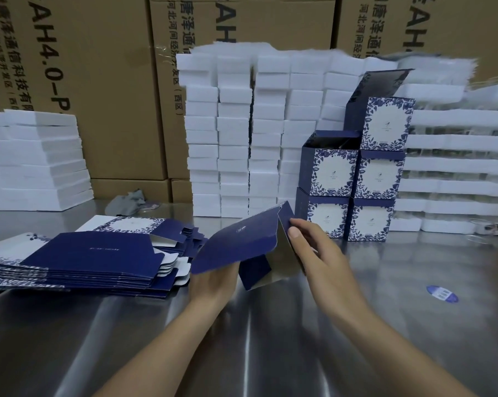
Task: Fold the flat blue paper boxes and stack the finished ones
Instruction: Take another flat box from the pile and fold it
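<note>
I hold one partly folded blue paper box (242, 245) above the steel table (242, 333), its dark blue panel tilted toward me. My left hand (213, 282) grips it from below at its lower left edge. My right hand (313, 247) pinches a flap at the box's upper right, thumb on the grey inside. A pile of flat blue boxes (93, 259) lies to the left. Several finished boxes (356, 179) with blue floral prints stand stacked behind, the top right one with its lid up.
White foam blocks (236, 138) are stacked in tall columns behind the work area, more at far left (32, 159) and far right (457, 167). Brown cartons (98, 81) form the back wall. A blue oval sticker (441, 293) and a grey rag (133, 200) lie on the table.
</note>
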A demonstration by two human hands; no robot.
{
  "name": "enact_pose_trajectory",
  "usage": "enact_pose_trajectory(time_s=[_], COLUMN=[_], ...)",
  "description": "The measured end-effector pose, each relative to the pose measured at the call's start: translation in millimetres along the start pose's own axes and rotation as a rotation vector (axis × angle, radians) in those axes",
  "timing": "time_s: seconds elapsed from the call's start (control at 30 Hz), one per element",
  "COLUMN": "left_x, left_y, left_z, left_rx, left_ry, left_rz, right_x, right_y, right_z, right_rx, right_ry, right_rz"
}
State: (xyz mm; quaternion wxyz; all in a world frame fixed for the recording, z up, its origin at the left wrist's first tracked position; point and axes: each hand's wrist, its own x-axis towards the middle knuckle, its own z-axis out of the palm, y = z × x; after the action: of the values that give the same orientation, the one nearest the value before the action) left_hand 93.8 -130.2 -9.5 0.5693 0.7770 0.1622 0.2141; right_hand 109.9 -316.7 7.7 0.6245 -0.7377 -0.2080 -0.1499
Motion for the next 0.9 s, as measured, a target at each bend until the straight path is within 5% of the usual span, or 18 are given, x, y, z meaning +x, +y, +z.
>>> enact_pose_trajectory(time_s=[0.33,0.67,0.9], left_x=[-6,-10,-8], left_y=[24,13,19], left_z=[-9,2,-3], left_rx=[-0.004,0.055,-0.108], left_ry=[-0.087,0.024,0.048], left_rz=[0.015,0.233,0.256], right_x=[-3,0,-1], right_y=[-1,-5,-3], right_z=[2,2,2], right_rx=[0.009,0.13,0.072], right_ry=[-0.006,0.012,-0.025], right_rz=[0.0,0.111,0.05])
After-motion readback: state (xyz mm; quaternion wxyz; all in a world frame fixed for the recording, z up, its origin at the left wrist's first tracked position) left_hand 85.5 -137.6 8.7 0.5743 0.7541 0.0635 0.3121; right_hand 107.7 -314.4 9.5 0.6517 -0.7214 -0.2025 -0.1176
